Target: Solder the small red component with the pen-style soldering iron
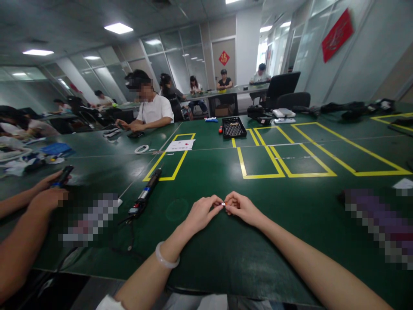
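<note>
Over the green table (206,258), my left hand (202,213) and my right hand (242,208) meet fingertip to fingertip. Between them is a small shiny piece (223,204) with a bit of orange at its right side, too small to name. Thumb and forefinger of each hand are pinched on it, and the right hand's other fingers curl in. A pale bracelet (166,256) circles my left wrist. To the left of my hands lies a long black and silver tool (146,191) with a blue band and wires at its near end.
A black tray (235,128) of small parts stands farther back, beside a red item (220,129). Yellow tape (262,176) marks rectangles; a white paper (180,145) lies on one. At the left, a co-worker's hands (53,189) hold a dark tool. Another person (155,110) sits across.
</note>
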Motion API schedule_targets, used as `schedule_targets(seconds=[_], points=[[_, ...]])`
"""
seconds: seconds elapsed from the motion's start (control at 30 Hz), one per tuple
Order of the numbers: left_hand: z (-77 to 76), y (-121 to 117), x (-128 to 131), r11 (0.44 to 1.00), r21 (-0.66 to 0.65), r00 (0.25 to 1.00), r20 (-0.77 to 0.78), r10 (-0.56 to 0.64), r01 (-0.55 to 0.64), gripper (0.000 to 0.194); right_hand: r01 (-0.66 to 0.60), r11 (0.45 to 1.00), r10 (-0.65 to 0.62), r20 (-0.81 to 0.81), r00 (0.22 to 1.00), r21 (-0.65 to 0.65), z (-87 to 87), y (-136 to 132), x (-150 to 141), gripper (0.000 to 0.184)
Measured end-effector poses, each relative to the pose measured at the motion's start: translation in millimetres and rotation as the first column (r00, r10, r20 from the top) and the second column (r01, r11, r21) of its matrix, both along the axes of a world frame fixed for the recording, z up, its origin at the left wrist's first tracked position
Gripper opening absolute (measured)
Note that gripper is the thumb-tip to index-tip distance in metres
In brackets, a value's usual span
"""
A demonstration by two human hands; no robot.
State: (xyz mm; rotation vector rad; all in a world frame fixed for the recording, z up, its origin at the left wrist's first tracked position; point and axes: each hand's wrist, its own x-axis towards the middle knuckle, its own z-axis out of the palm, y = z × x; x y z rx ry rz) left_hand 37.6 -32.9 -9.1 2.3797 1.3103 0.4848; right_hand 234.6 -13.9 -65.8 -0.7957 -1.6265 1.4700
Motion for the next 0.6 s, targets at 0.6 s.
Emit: schedule_targets(seconds=[0.6], points=[[-15.7,15,-291,0.791,0.101,0.683,-0.446,0.579,-0.604,0.086,0.021,0.999,-0.026,0.097,0.995,0.046,-3.3,1,0,0.019]])
